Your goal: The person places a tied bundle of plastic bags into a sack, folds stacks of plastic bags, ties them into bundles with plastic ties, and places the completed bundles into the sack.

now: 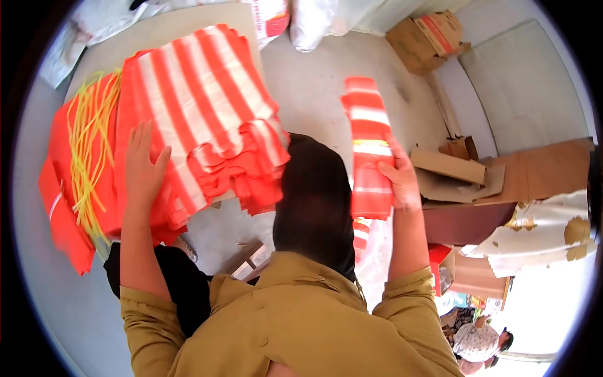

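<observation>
My right hand (pixel 402 179) grips a folded bundle of red-and-white striped plastic bags (pixel 367 135), held out over the floor to the right of my knee. A yellow band crosses the middle of that bundle. My left hand (pixel 143 166) lies flat, fingers stretched out, on a large stack of striped plastic bags (pixel 207 88) spread over a board at the left. Loose yellow strips (pixel 91 144) lie in a tangle on red material to the left of my hand.
Cardboard boxes (pixel 427 41) stand by the far wall. An open cardboard carton (pixel 449 174) is at the right, near a patterned cloth (pixel 534 232). Another person (pixel 477 339) is at the lower right. White sacks (pixel 311 24) stand at the top.
</observation>
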The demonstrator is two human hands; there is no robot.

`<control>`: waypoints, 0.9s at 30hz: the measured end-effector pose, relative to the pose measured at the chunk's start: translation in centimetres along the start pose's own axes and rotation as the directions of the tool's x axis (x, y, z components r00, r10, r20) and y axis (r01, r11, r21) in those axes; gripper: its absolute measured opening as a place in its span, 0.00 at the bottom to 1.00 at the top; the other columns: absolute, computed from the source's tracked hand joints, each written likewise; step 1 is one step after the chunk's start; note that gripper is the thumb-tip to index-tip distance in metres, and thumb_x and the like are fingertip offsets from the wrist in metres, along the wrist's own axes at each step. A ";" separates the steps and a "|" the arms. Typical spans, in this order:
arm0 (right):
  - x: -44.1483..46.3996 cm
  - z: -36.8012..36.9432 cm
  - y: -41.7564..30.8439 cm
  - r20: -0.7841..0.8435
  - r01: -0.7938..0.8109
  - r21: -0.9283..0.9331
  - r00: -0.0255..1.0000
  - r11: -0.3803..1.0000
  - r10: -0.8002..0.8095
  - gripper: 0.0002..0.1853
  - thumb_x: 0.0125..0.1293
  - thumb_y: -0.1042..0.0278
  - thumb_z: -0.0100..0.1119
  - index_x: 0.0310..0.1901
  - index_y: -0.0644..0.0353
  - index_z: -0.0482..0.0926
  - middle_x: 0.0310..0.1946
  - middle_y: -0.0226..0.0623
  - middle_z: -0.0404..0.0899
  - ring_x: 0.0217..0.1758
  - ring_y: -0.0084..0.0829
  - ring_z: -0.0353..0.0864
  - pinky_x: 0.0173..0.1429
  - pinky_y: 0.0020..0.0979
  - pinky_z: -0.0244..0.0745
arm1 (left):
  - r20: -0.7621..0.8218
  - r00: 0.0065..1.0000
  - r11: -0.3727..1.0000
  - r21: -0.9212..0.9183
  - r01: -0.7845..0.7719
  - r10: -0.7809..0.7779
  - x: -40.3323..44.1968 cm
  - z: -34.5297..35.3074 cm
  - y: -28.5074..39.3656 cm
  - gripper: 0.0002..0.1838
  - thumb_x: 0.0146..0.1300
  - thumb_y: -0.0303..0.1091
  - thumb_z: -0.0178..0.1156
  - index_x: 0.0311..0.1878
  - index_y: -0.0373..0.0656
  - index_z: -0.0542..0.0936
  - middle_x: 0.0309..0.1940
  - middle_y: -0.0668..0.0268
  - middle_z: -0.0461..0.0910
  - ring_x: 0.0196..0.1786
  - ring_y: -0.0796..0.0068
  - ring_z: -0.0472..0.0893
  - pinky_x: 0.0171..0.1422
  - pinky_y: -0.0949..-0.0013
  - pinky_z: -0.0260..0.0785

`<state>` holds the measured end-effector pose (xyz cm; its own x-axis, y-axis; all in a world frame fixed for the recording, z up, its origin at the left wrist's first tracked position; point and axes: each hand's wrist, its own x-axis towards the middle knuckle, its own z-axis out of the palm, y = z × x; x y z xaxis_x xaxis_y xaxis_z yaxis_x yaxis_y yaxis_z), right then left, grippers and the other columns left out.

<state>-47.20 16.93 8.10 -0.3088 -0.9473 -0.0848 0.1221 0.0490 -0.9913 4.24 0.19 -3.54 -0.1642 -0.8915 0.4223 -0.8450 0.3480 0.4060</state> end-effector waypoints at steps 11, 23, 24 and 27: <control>-8.6 -18.4 10.4 -0.306 0.169 0.257 0.948 0.951 -0.086 0.40 0.67 0.87 0.58 0.81 0.55 0.64 0.74 0.41 0.74 0.69 0.36 0.79 0.75 0.38 0.75 | 0.203 0.976 0.955 0.297 0.015 -0.079 -1.0 2.5 0.3 0.37 0.74 0.51 0.60 0.83 0.57 0.66 0.86 0.56 0.56 0.86 0.48 0.55 0.85 0.37 0.49; -14.0 -19.3 33.3 -0.402 -0.544 0.010 0.766 0.839 0.502 0.45 0.61 0.92 0.59 0.82 0.55 0.63 0.65 0.41 0.80 0.51 0.30 0.86 0.52 0.28 0.85 | 0.200 0.979 0.961 0.276 -0.015 -0.042 -1.0 2.7 -0.4 0.35 0.77 0.53 0.57 0.82 0.53 0.67 0.86 0.55 0.57 0.87 0.47 0.55 0.85 0.38 0.48; -13.8 -19.2 33.4 -0.412 -0.515 0.012 0.779 0.857 0.474 0.46 0.61 0.92 0.59 0.82 0.55 0.63 0.64 0.41 0.80 0.48 0.30 0.86 0.49 0.28 0.85 | 0.202 0.978 0.959 0.283 -0.006 -0.054 -0.9 2.8 -0.2 0.34 0.77 0.53 0.57 0.82 0.53 0.67 0.85 0.55 0.57 0.87 0.46 0.55 0.85 0.39 0.48; -13.0 -17.8 33.8 -0.487 -0.565 -0.136 0.754 0.814 0.442 0.45 0.62 0.88 0.60 0.82 0.52 0.63 0.66 0.44 0.80 0.55 0.32 0.85 0.54 0.30 0.84 | 0.211 0.974 0.957 0.291 0.012 -0.077 -1.0 2.5 0.5 0.34 0.77 0.52 0.56 0.82 0.52 0.68 0.85 0.55 0.58 0.86 0.46 0.56 0.86 0.43 0.50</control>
<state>-55.90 36.51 -26.06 -0.6381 -0.5382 -0.5507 0.1451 0.6183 -0.7724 2.72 0.48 -5.80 -0.2028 -0.9566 0.2092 -0.9586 0.2376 0.1572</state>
